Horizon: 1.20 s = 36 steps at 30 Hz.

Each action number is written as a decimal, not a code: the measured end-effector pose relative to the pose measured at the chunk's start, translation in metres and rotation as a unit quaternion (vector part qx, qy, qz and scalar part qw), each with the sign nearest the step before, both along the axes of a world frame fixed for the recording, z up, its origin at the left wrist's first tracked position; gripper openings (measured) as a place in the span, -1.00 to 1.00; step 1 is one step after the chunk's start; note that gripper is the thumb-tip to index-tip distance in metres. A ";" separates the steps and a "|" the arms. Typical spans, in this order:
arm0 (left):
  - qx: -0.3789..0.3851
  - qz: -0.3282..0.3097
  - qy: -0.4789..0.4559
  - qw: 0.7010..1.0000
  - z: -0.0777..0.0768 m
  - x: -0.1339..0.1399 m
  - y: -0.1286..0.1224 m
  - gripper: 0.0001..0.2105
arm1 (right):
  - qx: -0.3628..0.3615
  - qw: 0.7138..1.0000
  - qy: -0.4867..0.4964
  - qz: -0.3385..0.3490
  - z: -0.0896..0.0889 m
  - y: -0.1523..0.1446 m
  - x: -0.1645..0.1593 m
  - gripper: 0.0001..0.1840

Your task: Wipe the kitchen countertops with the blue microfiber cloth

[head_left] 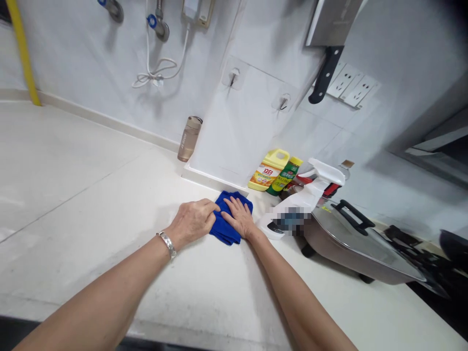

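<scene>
On the bench (197, 297), the left hand (193, 222) is pinching the left edge of the cloth (224, 233) in curled fingers (211, 208), the right hand (239, 219) is pressing spread fingers onto its top, and a spray bottle (300, 200), jug (268, 176) and flask (189, 141) are standing beyond.

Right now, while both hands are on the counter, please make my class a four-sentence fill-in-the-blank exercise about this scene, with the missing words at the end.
1. The right hand lies flat on a folded fabric cloth coloured ____.
2. A silver metal bracelet circles the ____ wrist.
3. The brown-sided rectangular pan is covered by a glass ____.
4. The yellow-capped green plastic bottle stands beside a labelled plastic jug whose handle is ____.

Missing words: blue; left; lid; yellow.
</scene>
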<state>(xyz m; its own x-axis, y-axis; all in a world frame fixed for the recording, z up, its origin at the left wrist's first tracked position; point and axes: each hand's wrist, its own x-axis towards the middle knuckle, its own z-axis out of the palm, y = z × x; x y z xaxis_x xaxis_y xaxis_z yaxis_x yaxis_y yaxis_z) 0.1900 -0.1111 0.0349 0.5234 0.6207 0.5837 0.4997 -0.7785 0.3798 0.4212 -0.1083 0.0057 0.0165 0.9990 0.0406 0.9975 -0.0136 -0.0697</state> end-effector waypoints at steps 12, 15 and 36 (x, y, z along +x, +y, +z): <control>-0.020 -0.038 0.032 0.999 -0.007 -0.005 -0.002 -0.70 | 0.008 0.999 -0.011 0.044 0.000 -0.099 -0.076 -0.18; -0.036 0.009 0.046 0.998 -0.005 -0.013 -0.002 -0.66 | 0.011 0.998 0.007 0.065 0.004 -0.121 -0.086 -0.18; -0.189 0.511 0.275 0.792 0.051 -0.346 -0.259 -0.52 | 0.073 0.975 0.038 0.207 -0.021 -0.176 -0.048 -0.19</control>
<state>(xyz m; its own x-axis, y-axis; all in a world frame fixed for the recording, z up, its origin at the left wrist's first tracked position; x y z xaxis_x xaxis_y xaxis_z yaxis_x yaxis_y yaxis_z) -0.1562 -0.3697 0.0857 -0.2551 0.9602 0.1138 0.9663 0.2573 -0.0052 0.3730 -0.2843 -0.0156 -0.3777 0.9046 0.1977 0.9076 0.4039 -0.1144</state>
